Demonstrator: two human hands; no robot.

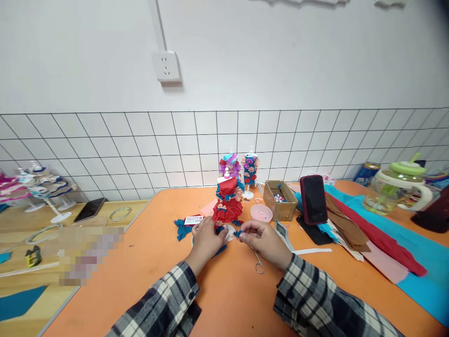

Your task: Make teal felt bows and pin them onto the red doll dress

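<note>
My right hand (261, 238) pinches a small scrap of dark blue crepe paper (237, 233) between thumb and fingertips. Closed over a larger piece of dark blue crepe paper (220, 251) is my left hand (207, 239); its fingertips are partly hidden. Just beyond both hands stands a small dress form (228, 201) in a ruffled red and blue dress, its round white base (229, 232) showing between the hands. Scissors (259, 266) lie beneath my right hand, mostly covered. Beside my left hand are ruffled blue paper (181, 229) and a white label card (193, 220).
Two more dressed forms (250, 171) stand behind. To the right are a pink bowl (261, 213), a cardboard box (280, 201), an upright phone (314, 200), coloured paper strips (379, 234) and a clear jug (393, 189). Another table (140, 210) adjoins at left.
</note>
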